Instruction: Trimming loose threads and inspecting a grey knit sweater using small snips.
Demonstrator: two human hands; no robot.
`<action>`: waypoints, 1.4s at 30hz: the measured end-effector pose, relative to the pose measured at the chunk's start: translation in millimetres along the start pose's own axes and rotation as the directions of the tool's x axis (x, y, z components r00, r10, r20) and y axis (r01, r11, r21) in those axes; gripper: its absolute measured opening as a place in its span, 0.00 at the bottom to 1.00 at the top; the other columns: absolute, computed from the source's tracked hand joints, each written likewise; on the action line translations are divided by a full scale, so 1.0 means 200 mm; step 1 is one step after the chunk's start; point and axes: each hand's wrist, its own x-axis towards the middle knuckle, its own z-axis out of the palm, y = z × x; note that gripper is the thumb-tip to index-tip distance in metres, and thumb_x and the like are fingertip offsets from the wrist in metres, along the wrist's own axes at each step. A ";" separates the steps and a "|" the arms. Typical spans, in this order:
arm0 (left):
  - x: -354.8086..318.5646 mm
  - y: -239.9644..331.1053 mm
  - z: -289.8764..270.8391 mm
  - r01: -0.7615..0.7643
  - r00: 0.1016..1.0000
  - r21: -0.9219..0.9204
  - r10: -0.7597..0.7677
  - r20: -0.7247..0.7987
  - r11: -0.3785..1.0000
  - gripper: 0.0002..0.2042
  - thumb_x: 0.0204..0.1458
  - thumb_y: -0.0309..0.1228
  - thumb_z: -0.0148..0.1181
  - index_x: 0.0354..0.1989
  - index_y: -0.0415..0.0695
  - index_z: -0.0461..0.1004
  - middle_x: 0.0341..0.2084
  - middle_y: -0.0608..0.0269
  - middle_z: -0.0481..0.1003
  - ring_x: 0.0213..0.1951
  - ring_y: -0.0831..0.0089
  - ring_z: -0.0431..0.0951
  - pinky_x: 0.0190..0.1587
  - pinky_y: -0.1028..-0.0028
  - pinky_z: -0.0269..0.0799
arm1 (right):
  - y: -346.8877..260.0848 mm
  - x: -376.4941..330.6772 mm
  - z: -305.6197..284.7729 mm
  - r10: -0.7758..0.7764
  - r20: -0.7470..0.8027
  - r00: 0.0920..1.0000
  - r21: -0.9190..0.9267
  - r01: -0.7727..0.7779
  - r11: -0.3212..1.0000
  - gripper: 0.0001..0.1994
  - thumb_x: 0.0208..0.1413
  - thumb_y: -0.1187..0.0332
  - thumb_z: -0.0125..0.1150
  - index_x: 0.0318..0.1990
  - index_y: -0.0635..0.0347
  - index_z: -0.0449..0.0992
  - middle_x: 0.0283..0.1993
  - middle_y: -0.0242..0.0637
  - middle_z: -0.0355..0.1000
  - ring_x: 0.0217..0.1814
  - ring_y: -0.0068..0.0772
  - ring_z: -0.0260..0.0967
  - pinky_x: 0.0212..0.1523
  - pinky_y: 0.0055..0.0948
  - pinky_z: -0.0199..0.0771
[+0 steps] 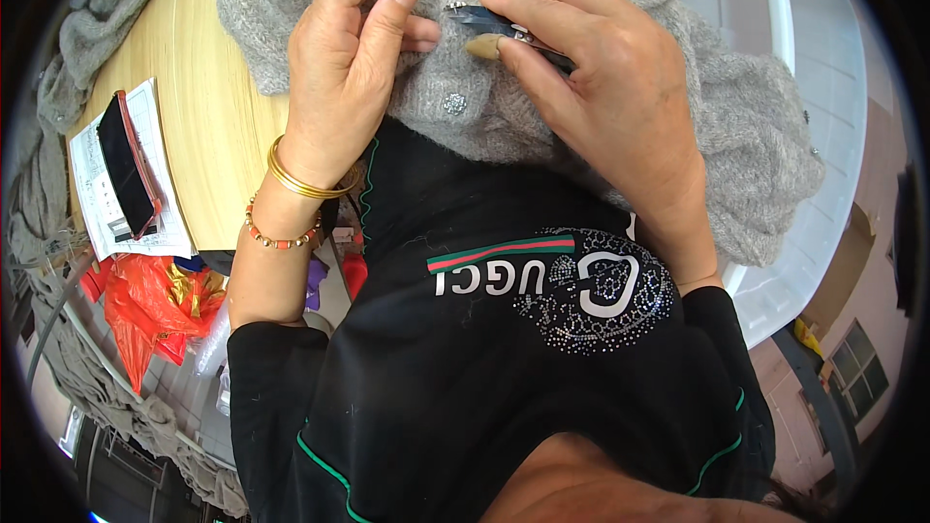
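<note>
A fuzzy grey knit garment lies bunched in front of me, with a round sparkly button on it. My right hand grips a pair of dark thread snips between thumb and fingers. Their metal tips point left, close to a second shiny button on the knit. A tan patch shows at the right thumb's tip. Across from the snips, my left hand rests on the garment with its fingers curled, thumb against them and index finger stretched out. Whatever lies under that thumb is hidden.
A pale wooden tabletop extends to the left, bearing papers and a dark flat case with red edging. Red plastic bags lie below it. More grey knitwear is piled at far left. A translucent white tub stands on the right.
</note>
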 end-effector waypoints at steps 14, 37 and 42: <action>0.20 -0.28 0.17 -0.645 0.676 -0.649 0.698 -0.237 0.404 0.04 0.68 0.25 0.52 0.42 0.37 0.70 0.46 0.52 0.80 0.29 0.84 0.75 0.33 0.82 0.73 | -0.07 0.07 -0.08 0.060 0.156 0.986 0.040 -0.067 0.997 0.10 0.54 0.69 0.67 0.43 0.60 0.82 0.33 0.41 0.71 0.34 0.46 0.73 0.34 0.39 0.74; 0.02 -0.01 0.03 0.109 0.994 0.384 -0.102 -0.037 0.917 0.16 0.65 0.34 0.62 0.55 0.38 0.71 0.38 0.65 0.75 0.25 0.86 0.71 0.27 0.83 0.67 | 0.36 -0.16 0.12 0.328 0.333 0.884 0.758 -0.458 0.464 0.18 0.64 0.73 0.62 0.60 0.69 0.75 0.52 0.38 0.79 0.52 0.20 0.75 0.54 0.19 0.73; 0.03 -0.06 0.03 0.061 0.996 0.597 -0.087 0.015 0.800 0.27 0.54 0.31 0.72 0.61 0.41 0.70 0.33 0.66 0.75 0.23 0.82 0.69 0.27 0.79 0.68 | 0.39 -0.16 0.18 0.300 0.371 0.879 0.726 -0.476 0.497 0.17 0.64 0.71 0.62 0.58 0.69 0.76 0.51 0.37 0.79 0.52 0.19 0.74 0.53 0.18 0.73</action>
